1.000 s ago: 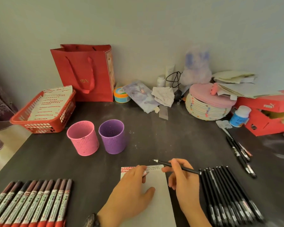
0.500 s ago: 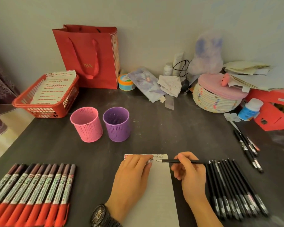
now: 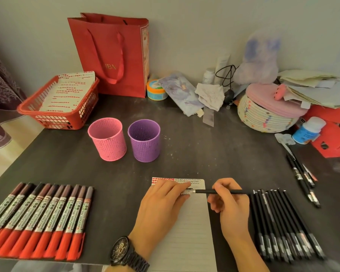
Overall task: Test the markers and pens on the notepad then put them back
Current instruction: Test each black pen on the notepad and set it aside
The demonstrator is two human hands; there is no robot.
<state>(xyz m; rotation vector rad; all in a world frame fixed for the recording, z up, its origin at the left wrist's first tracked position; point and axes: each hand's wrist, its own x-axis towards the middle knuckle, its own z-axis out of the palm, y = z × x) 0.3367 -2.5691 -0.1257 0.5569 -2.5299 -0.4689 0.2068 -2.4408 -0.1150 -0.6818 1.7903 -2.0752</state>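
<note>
A white lined notepad (image 3: 190, 232) lies at the table's near edge, with red and black test marks along its top. My left hand (image 3: 161, 205) rests on it and pinches a small pale pen cap (image 3: 185, 192) at its fingertips. My right hand (image 3: 230, 203) grips a black pen (image 3: 224, 191) held level, its tip touching the cap. A row of several red-capped markers (image 3: 39, 218) lies to the left. Several black pens (image 3: 283, 222) lie in a row to the right. A pink cup (image 3: 107, 138) and a purple cup (image 3: 144, 140) stand behind the pad, with nothing showing above their rims.
A red basket (image 3: 57, 103) with used sheets sits at the far left beside a red paper bag (image 3: 114, 55). Several loose pens (image 3: 302, 179) lie at the right. A woven basket with a pink lid (image 3: 267, 114), a white bottle (image 3: 308, 130) and a red box (image 3: 334, 138) crowd the back right.
The pen has dropped from a raised slant to level, and its tip has come left to meet the cap at my left fingertips. The view has tilted down.
</note>
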